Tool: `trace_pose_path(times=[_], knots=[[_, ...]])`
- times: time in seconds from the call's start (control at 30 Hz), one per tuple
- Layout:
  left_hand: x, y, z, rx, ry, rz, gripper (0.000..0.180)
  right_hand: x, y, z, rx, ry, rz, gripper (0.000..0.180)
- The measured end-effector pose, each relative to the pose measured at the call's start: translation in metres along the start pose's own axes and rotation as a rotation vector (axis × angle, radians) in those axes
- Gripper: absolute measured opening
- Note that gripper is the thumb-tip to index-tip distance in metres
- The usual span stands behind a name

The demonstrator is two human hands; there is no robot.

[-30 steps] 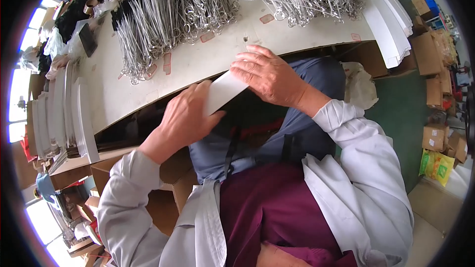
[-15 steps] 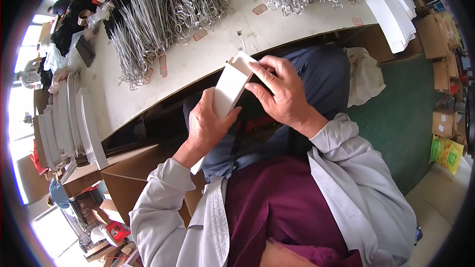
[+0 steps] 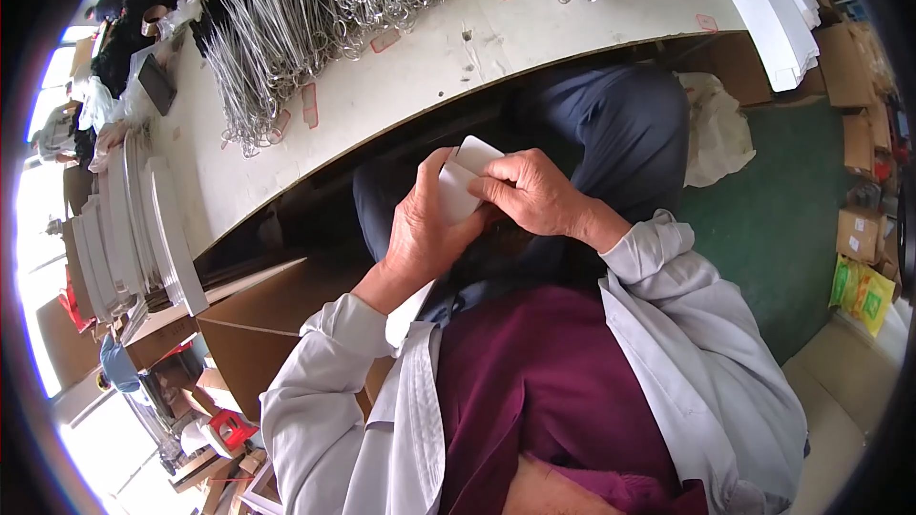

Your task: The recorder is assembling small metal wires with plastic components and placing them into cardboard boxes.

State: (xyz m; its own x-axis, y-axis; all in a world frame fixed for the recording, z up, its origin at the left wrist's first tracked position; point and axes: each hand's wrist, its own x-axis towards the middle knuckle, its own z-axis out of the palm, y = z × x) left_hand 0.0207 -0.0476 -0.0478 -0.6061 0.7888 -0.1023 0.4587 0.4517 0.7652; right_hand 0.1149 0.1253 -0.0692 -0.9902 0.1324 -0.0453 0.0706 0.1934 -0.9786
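left hand [image 3: 420, 234] and right hand [image 3: 530, 195] gripping white card [image 3: 460, 183], above lap

White counter [image 3: 382, 105] across the top, heaped metal wire pieces [image 3: 286, 29] along its far edge; green floor [image 3: 773, 229] right, cardboard boxes [image 3: 859, 124] beyond; bright daylight from left.

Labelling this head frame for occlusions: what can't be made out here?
- White folded card, head view: lower part hidden behind the left hand and right hand; what its inner face shows can't be told.
- Each hand's grip: fingertips behind the card, contact unseen.
- Metal wire pieces on the white table: too small and fisheye-bent to count; top edge cuts them off.
- Stacked white sheets: cut off at the rim.
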Motion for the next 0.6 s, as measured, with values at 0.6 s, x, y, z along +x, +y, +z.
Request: trace_pose_path(times=[0.6], knots=[[0.000, -0.004, 0.023, 0.071, 0.104, 0.137, 0.055, -0.021, -0.001, 0.020, 0.194, 0.369, 0.026, 0.028]])
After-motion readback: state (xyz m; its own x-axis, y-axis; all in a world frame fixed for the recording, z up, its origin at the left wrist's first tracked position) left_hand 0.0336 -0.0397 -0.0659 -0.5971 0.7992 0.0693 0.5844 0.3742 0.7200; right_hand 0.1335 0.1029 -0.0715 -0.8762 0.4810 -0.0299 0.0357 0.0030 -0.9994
